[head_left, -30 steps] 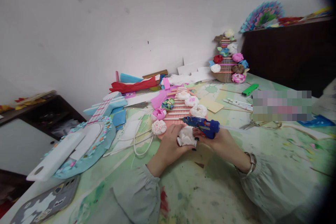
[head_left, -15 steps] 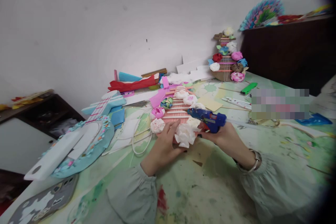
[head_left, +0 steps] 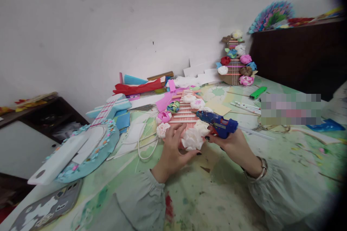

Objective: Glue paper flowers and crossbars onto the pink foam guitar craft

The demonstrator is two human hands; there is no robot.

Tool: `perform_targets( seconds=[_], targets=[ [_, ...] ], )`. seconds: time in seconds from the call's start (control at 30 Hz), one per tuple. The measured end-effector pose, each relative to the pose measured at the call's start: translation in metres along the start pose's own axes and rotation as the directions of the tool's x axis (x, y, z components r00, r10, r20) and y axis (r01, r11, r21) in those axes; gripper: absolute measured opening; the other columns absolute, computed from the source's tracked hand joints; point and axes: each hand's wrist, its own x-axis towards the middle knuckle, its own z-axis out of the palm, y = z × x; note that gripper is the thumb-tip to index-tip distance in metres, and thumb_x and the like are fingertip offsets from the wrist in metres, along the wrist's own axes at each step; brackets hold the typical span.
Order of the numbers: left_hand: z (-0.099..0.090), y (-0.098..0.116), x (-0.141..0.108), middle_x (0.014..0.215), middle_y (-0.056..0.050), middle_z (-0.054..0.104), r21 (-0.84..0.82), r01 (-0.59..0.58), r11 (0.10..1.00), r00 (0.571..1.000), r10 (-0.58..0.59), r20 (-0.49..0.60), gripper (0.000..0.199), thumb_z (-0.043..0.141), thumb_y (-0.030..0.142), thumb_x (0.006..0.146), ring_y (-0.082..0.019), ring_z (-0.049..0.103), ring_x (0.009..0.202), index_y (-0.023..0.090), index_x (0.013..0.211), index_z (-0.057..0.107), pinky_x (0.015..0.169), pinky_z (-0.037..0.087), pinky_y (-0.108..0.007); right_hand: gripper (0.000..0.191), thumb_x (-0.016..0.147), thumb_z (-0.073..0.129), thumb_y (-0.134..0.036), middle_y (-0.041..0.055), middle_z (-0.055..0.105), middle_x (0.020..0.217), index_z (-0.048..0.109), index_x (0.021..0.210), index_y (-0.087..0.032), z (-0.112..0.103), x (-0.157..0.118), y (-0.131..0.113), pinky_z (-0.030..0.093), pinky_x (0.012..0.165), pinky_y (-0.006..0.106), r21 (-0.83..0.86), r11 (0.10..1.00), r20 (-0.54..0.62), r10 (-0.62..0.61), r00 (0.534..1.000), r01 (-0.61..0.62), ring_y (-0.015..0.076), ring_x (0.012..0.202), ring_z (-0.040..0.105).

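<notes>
A pink instrument-shaped craft point(head_left: 184, 119) with white strips and paper flowers lies in front of me. My left hand point(head_left: 173, 149) is around the near left side of a white paper flower point(head_left: 192, 138) at its lower end, fingers curved on the craft and thumb along the flower's near edge. A blue glue gun point(head_left: 217, 122) is in my right hand point(head_left: 237, 148), its nozzle pointing left over the craft. The fingertips of my right hand are close to the flower's right side. A clear glue stick point(head_left: 257, 132) sticks out behind the gun.
A light blue paper instrument point(head_left: 108, 144) and a phone point(head_left: 46, 207) lie at the left. Behind stands a brown flowered instrument point(head_left: 232, 68). Red paper point(head_left: 138, 86) lies at the back, a green cutter point(head_left: 258, 92) and white sticks point(head_left: 245, 107) at the right.
The glue gun has shifted slightly right, and its glue stick shows more clearly. My left thumb has stretched further right along the flower's near edge. The whole view has shifted a little.
</notes>
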Motion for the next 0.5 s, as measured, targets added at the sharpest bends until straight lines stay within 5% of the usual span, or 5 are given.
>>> perform_targets(
  seconds=[0.17,0.5],
  targets=[
    [-0.004,0.014,0.0,0.133,-0.015,0.039,0.147,-0.135,0.98,0.99,0.138,-0.013,0.05,0.069,0.046,0.071,-0.032,0.036,0.125,0.021,0.11,0.052,0.102,0.032,-0.05,0.033,0.06,0.076,-0.036,0.0049,0.065,0.077,0.06,0.082,-0.017,-0.003,0.001,-0.004,0.052,0.068,0.035,0.05,0.999,-0.027,-0.002,1.0,0.004,0.0198,0.071,0.06],
    [-0.003,0.018,0.008,0.138,-0.012,0.039,0.237,-0.092,0.967,0.987,0.058,0.148,0.033,0.063,0.042,0.073,-0.035,0.025,0.132,0.021,0.098,0.062,0.107,0.024,-0.053,0.033,0.065,0.075,-0.037,0.0047,0.064,0.082,0.061,0.087,-0.017,-0.003,0.0,0.001,0.051,0.07,0.035,0.061,0.998,-0.001,0.011,1.0,-0.011,0.0191,0.074,0.059]
  ],
)
